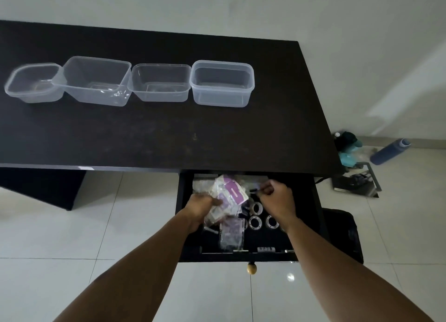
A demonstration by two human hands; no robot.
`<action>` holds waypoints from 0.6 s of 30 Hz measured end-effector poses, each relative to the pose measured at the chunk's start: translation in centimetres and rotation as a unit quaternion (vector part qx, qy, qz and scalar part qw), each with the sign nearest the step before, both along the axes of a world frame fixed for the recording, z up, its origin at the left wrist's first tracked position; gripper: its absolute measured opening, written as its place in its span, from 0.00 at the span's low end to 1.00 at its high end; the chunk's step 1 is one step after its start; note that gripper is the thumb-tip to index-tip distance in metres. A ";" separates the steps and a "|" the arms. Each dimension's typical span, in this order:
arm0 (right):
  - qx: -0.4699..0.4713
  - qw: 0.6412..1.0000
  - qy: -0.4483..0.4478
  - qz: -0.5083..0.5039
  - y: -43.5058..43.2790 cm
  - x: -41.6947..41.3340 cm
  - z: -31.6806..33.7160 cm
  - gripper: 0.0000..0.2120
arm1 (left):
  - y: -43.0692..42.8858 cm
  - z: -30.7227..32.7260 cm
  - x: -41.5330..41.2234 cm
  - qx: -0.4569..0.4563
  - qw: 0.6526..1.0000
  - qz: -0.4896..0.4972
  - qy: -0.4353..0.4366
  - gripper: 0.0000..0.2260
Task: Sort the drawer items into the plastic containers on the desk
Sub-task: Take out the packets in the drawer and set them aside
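Note:
The black drawer (185,225) stands pulled out under the desk's right end. My left hand (201,207) grips a bundle of purple-and-white plastic packets (229,193) above it. My right hand (277,199) is curled and pinches a small dark item (253,190) next to the packets. Another purple packet (231,232) and several white tape rolls (255,222) lie on the drawer floor. Several clear plastic containers stand in a row on the desk: far left (14,85), a larger one (72,63), a third (159,67) and the rightmost (222,64). All look empty.
The dark desk (144,133) has bare surface in front of the containers. The drawer has a wooden knob (251,268). On the tiled floor to the right lie a blue bottle (389,151), a dark bag (347,234) and other clutter (354,179).

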State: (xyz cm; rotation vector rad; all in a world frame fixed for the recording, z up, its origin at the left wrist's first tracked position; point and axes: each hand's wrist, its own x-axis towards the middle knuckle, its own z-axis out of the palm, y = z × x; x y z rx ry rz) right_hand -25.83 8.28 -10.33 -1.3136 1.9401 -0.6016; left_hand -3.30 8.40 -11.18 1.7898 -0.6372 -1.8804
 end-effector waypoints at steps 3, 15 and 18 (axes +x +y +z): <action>0.029 0.989 0.019 0.142 1.2 1.1 -0.9 0.06 | -0.5 0.1 0.4 -0.001 0.999 0.038 -0.018 0.20; 0.027 0.941 0.140 0.306 2.3 2.7 -1.2 0.17 | -0.5 0.3 0.1 -0.020 0.997 0.056 -0.051 0.12; 0.067 0.963 0.072 0.252 2.0 2.3 -1.0 0.07 | -0.3 0.5 0.2 -0.022 0.997 0.053 -0.053 0.11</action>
